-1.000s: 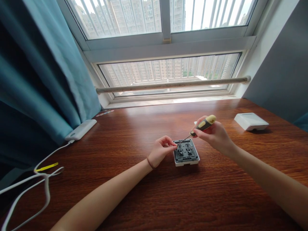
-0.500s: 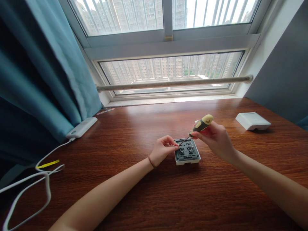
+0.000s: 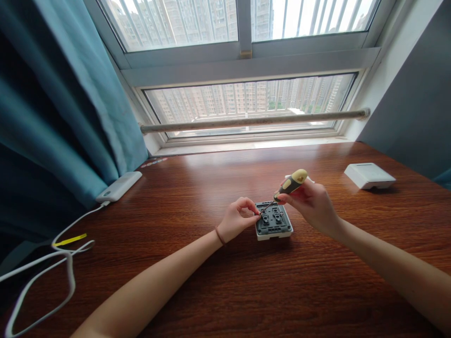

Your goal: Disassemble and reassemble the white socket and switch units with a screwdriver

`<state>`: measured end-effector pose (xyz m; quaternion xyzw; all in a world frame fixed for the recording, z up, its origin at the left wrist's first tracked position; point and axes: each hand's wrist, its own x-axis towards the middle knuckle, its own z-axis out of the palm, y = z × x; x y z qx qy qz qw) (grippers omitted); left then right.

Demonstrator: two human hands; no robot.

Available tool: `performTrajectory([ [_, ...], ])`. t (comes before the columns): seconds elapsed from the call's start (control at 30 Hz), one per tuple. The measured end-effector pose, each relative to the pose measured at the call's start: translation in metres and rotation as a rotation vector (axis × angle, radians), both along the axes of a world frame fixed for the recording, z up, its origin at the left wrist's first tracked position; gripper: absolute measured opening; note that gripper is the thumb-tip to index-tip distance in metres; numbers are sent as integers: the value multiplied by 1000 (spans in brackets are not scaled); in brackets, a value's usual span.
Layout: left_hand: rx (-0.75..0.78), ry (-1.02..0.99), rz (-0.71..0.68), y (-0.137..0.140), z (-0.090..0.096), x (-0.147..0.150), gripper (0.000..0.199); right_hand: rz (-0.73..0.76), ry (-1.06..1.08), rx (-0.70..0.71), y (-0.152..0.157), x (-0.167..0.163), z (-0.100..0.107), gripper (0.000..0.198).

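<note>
On the wooden table point(image 3: 197, 272): square grey-and-white panel point(image 3: 274, 224) lies flat.
Left hand point(image 3: 235, 219): fingertips bunch at the panel's left edge; cannot tell whether they pinch anything.
Right hand point(image 3: 316, 206): fingers close around the screwdriver point(image 3: 291, 184), shaft slanting toward the left fingertips.

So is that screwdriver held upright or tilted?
Tilted: in the right hand, the screwdriver slopes from its raised handle down leftward toward the grey panel.

Single view, from the person's head: the camera faces forward and down across the wood-grain tabletop point(image 3: 225, 281) toward the window point(image 3: 246, 67), left hand point(image 3: 237, 218) and right hand point(image 3: 316, 205) at middle distance.
</note>
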<state>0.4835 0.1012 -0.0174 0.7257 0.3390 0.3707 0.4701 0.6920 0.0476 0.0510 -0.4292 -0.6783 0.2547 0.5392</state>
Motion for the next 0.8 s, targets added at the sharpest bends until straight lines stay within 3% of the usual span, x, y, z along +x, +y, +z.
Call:
performTrajectory([
  [0.57,219,84,-66,2,10,-6,15,-5,-47,47,0,-1,-2,17],
  [0.8,283,137,-124,7,12,-9,37,23,-140,102,0,-4,-1,11],
])
